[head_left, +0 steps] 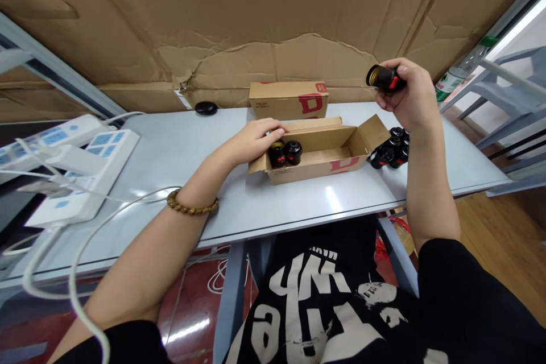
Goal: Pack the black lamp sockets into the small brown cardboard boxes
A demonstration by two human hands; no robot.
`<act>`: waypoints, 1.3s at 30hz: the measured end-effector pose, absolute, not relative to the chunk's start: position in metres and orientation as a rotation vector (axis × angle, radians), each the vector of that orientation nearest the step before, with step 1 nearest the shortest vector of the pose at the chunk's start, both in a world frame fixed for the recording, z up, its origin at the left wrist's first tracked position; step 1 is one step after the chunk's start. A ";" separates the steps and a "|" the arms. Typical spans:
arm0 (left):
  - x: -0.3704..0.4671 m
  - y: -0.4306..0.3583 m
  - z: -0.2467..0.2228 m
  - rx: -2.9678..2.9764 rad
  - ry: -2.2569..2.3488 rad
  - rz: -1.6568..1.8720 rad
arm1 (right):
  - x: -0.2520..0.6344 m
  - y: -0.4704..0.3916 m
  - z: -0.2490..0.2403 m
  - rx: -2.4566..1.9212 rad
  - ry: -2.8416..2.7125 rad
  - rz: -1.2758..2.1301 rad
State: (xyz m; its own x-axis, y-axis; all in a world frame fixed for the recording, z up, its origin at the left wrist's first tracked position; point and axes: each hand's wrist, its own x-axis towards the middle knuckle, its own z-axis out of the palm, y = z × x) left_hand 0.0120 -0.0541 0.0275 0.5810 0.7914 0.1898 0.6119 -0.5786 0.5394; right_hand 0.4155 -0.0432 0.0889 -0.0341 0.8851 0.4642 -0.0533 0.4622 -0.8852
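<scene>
Right hand (407,94) grips a black cylinder with gold threading (386,78); left (258,139) steadies the open brown cardboard box (318,173) below. Lower gently.

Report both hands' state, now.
Left hand: touching the open box; can't tell if gripping.
Right hand: closed on a black cylinder, threaded opening exposed.

The left hand (261,139) touches the open box (318,168); the right (407,91) holds a black cylinder (384,77) above the table (170,142).
</scene>
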 end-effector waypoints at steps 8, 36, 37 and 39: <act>0.013 -0.052 0.025 2.394 1.106 0.597 | 0.347 -0.109 0.087 -0.716 -1.787 0.852; 0.010 -0.052 0.025 2.314 1.198 0.678 | 0.286 -0.107 0.044 -0.656 -2.295 0.404; 0.010 -0.052 0.025 2.321 1.203 0.689 | 0.285 -0.108 0.043 -0.648 -2.298 0.392; 0.011 -0.053 0.025 2.332 1.220 0.728 | 0.284 -0.109 0.042 -0.642 -2.299 0.374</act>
State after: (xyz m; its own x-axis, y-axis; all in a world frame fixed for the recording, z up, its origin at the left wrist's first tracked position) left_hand 0.0111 -0.0526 0.0246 0.4812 0.8377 0.2583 0.6248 -0.5344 0.5692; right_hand 0.2845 -0.1091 0.0422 -0.6251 0.5446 0.5592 0.3391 0.8347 -0.4339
